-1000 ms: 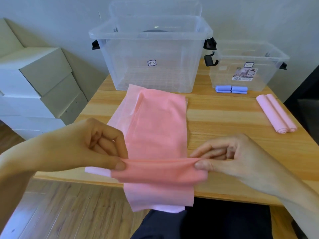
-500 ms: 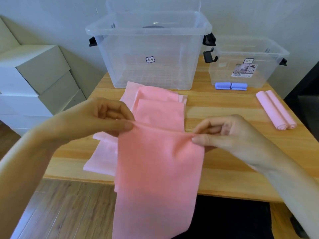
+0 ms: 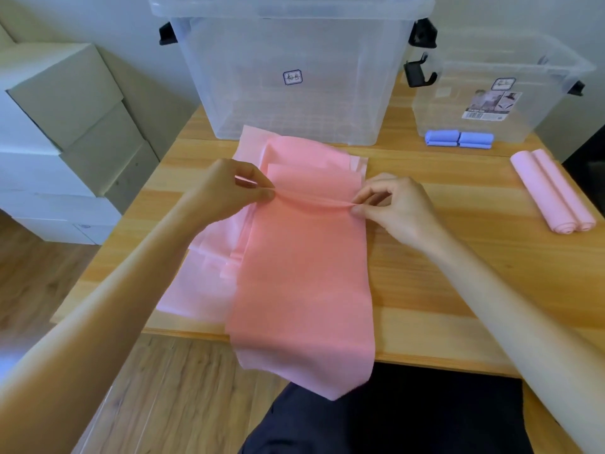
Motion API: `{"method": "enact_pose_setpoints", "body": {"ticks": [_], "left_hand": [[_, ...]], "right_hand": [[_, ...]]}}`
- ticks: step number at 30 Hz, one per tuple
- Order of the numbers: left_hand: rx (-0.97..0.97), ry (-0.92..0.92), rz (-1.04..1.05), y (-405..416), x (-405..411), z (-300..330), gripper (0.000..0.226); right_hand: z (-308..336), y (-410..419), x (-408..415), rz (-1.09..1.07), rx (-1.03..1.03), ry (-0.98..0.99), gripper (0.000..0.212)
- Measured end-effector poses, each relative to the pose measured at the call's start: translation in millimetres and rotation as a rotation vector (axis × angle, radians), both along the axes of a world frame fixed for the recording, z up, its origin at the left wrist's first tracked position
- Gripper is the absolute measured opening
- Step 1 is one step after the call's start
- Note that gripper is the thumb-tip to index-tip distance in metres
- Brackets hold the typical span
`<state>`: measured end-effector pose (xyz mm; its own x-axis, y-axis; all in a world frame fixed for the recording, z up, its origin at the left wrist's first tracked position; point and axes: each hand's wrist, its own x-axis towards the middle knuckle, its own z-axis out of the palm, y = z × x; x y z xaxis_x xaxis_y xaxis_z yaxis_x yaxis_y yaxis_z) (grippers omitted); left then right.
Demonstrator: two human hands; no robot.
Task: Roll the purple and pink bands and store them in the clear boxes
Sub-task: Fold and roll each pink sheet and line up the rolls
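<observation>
Pink band (image 3: 304, 283) spread lengthwise over the middle of the wooden counter (image 3: 442, 290), near end hanging past the front edge above a dark-clothed lap (image 3: 409, 417). Raised into a narrow fold across its width, well in from the far end. Left hand (image 3: 229, 191) pinching the left end of that fold between thumb and fingertips, grip clenched on the band. Right hand (image 3: 396, 208) pinching the right end of the same fold, thumb and forefinger closed on the band, remaining fingers curled above. Lying on a paler pink stack of bands (image 3: 209, 283) that shows along its left side and beyond its far end.

Just behind the stack, a large clear box (image 3: 291, 60) without a lid, black latches at both ends, small label on its front wall. To its right, a smaller clear box (image 3: 497, 90), also open, with a printed sticker on the front. Directly in front of the smaller box, two purple rolled bands (image 3: 458, 139) lying end to end on the counter. Farther right, near the counter's edge, two pale pink rolled bands (image 3: 553, 191) side by side and touching.

Left of the counter, stacked white cardboard cartons (image 3: 62, 132) against the wall, over a wood-plank floor (image 3: 39, 283).
</observation>
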<state>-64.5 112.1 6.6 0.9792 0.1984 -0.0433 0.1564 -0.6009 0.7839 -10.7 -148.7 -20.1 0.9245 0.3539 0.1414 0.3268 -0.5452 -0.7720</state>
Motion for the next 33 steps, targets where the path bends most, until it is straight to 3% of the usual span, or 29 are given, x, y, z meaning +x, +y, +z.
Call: {"method": "enact_pose_setpoints", "body": {"ticks": [8, 16, 22, 25, 28, 33], "left_hand": [[0.076, -0.059, 0.037, -5, 1, -13, 0.015], [0.034, -0.16, 0.087, -11, -9, -12, 0.01], [-0.068, -0.198, 0.064, -16, -32, 3, 0.014], [-0.058, -0.23, 0.025, -19, -45, 13, 0.025], [0.003, -0.231, -0.008, -22, -58, 24, 0.035], [0.158, -0.285, -0.016, -24, -81, 45, 0.023]], "right_hand": [[-12, 4, 0, -0.014, -0.081, -0.163, 0.009], [-12, 2, -13, -0.083, -0.139, -0.449, 0.007], [-1, -7, -28, -0.07, -0.079, -0.415, 0.024], [2, -12, -34, -0.039, -0.103, -0.444, 0.022], [10, -15, -42, -0.025, -0.055, -0.461, 0.015], [40, -24, -64, 0.049, 0.06, -0.37, 0.014]]}}
